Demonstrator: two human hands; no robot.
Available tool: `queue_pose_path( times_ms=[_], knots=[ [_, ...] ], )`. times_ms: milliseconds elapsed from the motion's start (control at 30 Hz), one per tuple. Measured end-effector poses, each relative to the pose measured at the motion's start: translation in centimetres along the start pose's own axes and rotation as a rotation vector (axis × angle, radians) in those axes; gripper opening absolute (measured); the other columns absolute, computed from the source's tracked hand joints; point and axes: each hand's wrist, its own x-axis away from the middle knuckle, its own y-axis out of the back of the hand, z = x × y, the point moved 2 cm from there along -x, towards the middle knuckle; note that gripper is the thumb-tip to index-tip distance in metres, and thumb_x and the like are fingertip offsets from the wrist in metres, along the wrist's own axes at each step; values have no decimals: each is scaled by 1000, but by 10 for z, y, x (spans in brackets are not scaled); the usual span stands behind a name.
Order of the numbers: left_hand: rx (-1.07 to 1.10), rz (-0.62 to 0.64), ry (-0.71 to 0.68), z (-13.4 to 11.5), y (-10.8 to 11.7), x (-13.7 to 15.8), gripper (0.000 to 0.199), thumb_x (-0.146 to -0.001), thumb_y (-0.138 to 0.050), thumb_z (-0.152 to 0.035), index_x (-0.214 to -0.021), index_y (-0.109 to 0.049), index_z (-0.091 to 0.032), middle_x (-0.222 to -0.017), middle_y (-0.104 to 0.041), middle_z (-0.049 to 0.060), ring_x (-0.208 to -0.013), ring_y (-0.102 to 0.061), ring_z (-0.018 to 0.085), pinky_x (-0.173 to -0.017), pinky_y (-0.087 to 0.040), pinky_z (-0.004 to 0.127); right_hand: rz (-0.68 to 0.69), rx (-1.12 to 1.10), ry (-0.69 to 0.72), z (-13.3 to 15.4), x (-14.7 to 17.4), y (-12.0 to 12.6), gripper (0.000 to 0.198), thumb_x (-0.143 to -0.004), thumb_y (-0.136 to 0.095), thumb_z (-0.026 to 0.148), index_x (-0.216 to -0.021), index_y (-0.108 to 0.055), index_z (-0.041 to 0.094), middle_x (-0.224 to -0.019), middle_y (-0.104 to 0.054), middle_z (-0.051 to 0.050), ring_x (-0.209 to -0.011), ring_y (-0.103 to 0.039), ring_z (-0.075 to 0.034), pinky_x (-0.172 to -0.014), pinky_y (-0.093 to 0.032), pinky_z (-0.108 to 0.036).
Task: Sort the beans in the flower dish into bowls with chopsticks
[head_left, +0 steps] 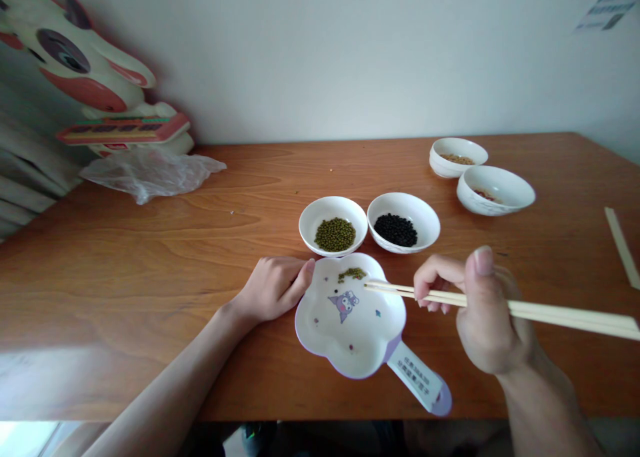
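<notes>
Pale wooden chopsticks (450, 299) rest in my right hand (487, 314), which is closed around them. Their tips point left into a white flower-shaped dish (360, 344) with a purple rim and a labelled handle. A small greenish speck shows at the tips; I cannot tell whether it is gripped. Green mung beans (353, 274) lie in a small cluster near the dish's far edge, just beyond the tips. My left hand (280, 285) is closed at the dish's left rim, its thumb on the edge. Past the dish stand a white bowl of mung beans (335, 235) and a bowl of black beans (396, 230).
Two more white bowls, one with yellowish grains (457, 158) and one with reddish bits (486, 196), stand back right. Another wooden stick (622, 247) lies at the right edge. A clear plastic bag (155, 170) and a cow-shaped toy (100, 77) occupy the back left.
</notes>
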Motion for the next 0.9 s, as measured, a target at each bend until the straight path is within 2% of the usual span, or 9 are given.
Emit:
queue_pose_path(
  times_ms=[200,367,500,600,700,900],
  knots=[
    [-14,-11,-3,-1,0,-1,49,-110,-31,-36,-66,-43,-18,-62,-50,-1,-54,-39,9,-58,-29,27,-98,13,35,4,2,8,85,-102,-7,71,-64,-67,25,-60,-63,-5,-58,-58,-19,-56,-40,-36],
    [-7,-8,-5,1,-1,0,50,-110,-31,-36,-66,-44,-18,-62,-51,-1,-54,-40,10,-59,-29,28,-289,28,176,15,-5,21,85,-104,-7,67,-63,-69,25,-61,-67,-8,-57,-63,-22,-55,-45,-37],
    [-4,-6,3,2,-2,0,50,-110,-31,-38,-66,-45,-18,-63,-52,0,-55,-38,10,-58,-28,28,-468,-12,251,29,-19,14,83,-106,-9,62,-60,-65,24,-56,-62,-7,-51,-58,-19,-53,-46,-35],
    [-4,1,-4,1,-1,0,49,-110,-30,-38,-67,-46,-18,-63,-52,-1,-56,-39,10,-59,-29,28,-372,-73,181,29,-32,-2,82,-104,-13,68,-63,-67,23,-60,-64,-8,-57,-62,-21,-54,-46,-35],
    [-1,8,-4,0,-1,0,49,-110,-30,-37,-68,-46,-18,-64,-53,-1,-56,-39,10,-59,-29,28,-263,-97,110,21,-39,-13,83,-100,-16,76,-65,-69,23,-60,-64,-7,-58,-60,-21,-54,-43,-36],
    [-6,2,-16,-1,0,-1,49,-110,-30,-37,-68,-49,-18,-63,-55,0,-54,-40,10,-58,-29,28,-239,-114,52,9,-27,-4,82,-99,-16,77,-69,-71,24,-62,-65,-7,-58,-57,-21,-55,-40,-36]
  ],
)
